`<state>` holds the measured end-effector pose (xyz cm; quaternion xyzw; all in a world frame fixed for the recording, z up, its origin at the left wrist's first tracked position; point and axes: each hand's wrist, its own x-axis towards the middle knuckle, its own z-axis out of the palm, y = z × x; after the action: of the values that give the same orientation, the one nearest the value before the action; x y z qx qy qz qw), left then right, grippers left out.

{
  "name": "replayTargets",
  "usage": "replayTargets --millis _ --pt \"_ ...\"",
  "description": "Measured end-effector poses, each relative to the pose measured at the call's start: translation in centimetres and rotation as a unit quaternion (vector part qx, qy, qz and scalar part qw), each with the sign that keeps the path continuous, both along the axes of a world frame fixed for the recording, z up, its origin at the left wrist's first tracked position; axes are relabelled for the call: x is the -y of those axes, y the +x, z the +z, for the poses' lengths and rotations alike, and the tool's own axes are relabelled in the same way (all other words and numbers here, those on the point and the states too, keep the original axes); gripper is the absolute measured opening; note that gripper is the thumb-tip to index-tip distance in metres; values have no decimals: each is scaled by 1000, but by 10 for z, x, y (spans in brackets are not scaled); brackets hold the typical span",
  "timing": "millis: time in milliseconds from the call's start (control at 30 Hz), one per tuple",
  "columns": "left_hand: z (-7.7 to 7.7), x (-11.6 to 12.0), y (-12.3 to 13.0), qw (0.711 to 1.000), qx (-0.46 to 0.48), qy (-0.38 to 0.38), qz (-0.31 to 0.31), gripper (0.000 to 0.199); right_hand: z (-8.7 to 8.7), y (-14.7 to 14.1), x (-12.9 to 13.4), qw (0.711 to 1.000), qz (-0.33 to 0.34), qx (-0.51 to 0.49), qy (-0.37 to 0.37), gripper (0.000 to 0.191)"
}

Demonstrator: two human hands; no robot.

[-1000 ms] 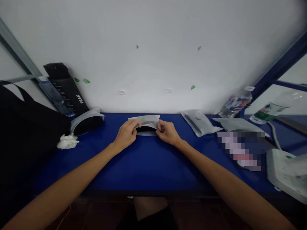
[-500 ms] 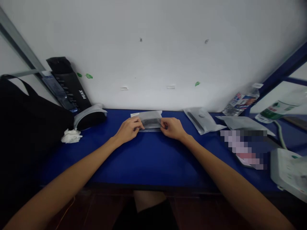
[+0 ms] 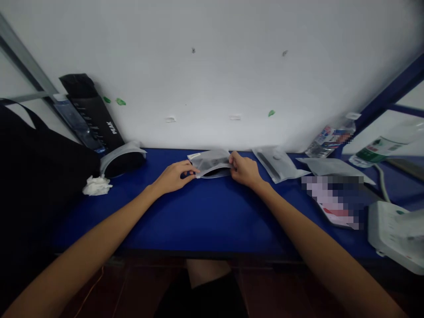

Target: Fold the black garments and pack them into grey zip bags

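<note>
A translucent plastic pouch [image 3: 212, 161] lies on the blue table near the wall, its near edge gaping over something dark inside. My left hand [image 3: 175, 176] pinches the pouch's near left corner between thumb and fingers. At the pouch's right end, my right hand [image 3: 245, 170] has its fingers curled round the edge. A small pale label shows at the pouch's upper left corner.
Another translucent pouch [image 3: 278, 164] lies right of my right hand, with a further pouch [image 3: 338, 168] beyond. Bottles [image 3: 377, 150] and a white device [image 3: 397, 234] stand at the right. Crumpled tissue [image 3: 97, 185], a round-ended pouch [image 3: 124, 160] and a black bag [image 3: 43, 176] are left.
The pouch's near edge has opened into a gap. My right hand has moved slightly right and up, and my left hand now sits at the near left corner.
</note>
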<state>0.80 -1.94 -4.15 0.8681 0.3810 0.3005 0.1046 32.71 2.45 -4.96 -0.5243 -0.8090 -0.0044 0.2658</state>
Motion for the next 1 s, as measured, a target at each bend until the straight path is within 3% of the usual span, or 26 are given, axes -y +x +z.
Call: replayTargets --millis 100,267,433,600,1000 --pt "-2 0 3 1000 0 16 2 25 4 -1 6 996 47 -15 70 47" --pt "-2 3 9 999 16 35 -25 23 9 -6 16 985 79 -91 123 18" --pt "-1 -1 3 998 18 58 6 15 11 5 11 977 152 -130 75 7" --pt "-3 -8 -5 997 43 28 51 18 12 12 6 964 216 -156 13 14" --pt "-5 -9 -7 998 38 8 50 19 11 6 13 964 217 -150 13 13"
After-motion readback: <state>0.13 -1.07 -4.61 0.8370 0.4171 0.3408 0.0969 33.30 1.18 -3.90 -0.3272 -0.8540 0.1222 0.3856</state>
